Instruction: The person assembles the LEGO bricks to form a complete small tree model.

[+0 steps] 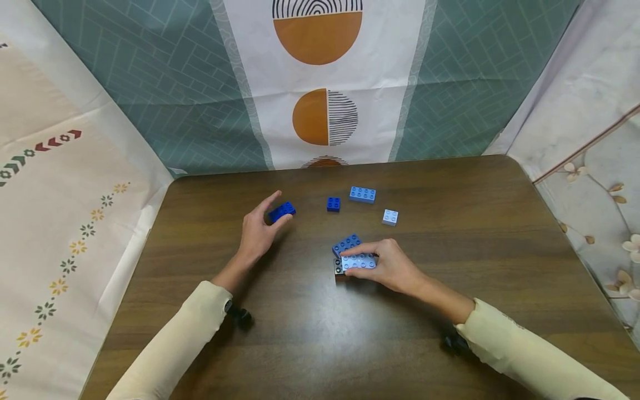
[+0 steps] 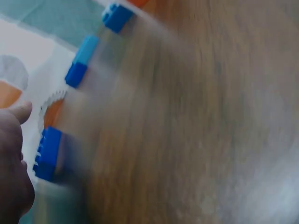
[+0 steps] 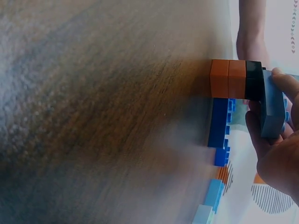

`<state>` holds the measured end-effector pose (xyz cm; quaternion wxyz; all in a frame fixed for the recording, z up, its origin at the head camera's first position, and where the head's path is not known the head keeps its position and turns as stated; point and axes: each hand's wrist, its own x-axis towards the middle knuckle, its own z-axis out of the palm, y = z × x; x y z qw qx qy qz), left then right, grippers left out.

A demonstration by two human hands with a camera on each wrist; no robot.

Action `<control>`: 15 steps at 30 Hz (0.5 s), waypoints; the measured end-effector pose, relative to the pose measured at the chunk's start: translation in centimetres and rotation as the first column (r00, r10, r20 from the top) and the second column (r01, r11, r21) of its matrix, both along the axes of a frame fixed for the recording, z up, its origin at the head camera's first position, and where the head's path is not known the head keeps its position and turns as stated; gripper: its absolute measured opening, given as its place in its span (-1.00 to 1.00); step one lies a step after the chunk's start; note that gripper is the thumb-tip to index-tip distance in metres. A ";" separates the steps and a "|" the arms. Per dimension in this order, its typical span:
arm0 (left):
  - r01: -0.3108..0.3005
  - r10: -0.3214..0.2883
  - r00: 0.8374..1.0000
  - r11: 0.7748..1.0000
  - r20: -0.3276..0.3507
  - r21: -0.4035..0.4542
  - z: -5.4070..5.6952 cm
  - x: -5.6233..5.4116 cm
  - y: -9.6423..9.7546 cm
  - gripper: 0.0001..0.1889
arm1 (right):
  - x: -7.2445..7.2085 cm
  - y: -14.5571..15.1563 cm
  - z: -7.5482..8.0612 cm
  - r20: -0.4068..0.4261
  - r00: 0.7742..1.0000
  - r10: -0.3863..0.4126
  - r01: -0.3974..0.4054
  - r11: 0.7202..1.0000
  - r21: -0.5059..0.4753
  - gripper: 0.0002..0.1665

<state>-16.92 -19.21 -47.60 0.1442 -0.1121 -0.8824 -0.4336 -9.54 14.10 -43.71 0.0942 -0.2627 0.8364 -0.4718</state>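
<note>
My right hand [image 1: 392, 266] pinches a light blue toy building brick [image 1: 360, 262] between thumb and fingers. One end of that brick overlaps the black brick [image 3: 253, 80] at the top of a short stack, over two orange bricks [image 3: 219, 78]. Just behind the stack lies a medium blue brick [image 1: 346, 244], partly hidden by the right hand's fingers. Farther left, my left hand [image 1: 256, 232] reaches round a dark blue brick [image 1: 283, 211] with thumb and fingers spread on either side. In the left wrist view this brick lies beside the hand, studs facing it.
Toward the back of the wooden table [image 1: 280, 350] lie a small dark blue brick [image 1: 333, 204], a longer light blue brick [image 1: 362, 194] and a small pale blue brick [image 1: 390, 217]. Patterned cloth [image 1: 200, 83] hangs along the far edge.
</note>
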 end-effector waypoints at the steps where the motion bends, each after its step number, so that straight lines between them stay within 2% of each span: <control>1: -0.001 0.001 1.000 1.000 0.018 0.001 -0.2 -0.2 -0.2 -0.35 | 0.0 0.0 0.0 -0.002 1.000 0.003 -0.003 1.000 -0.005 -0.61; 7: 0.006 -0.006 0.998 1.000 0.063 0.005 -1.0 -0.8 -1.0 -0.38 | -0.1 0.0 -0.1 -0.011 1.000 0.008 -0.008 1.000 -0.007 -0.60; 15: 0.026 -0.023 0.995 0.999 0.099 -0.037 -1.8 -0.7 -1.4 -0.46 | -0.1 0.0 -0.1 -0.019 1.000 0.017 -0.018 1.000 -0.015 -0.61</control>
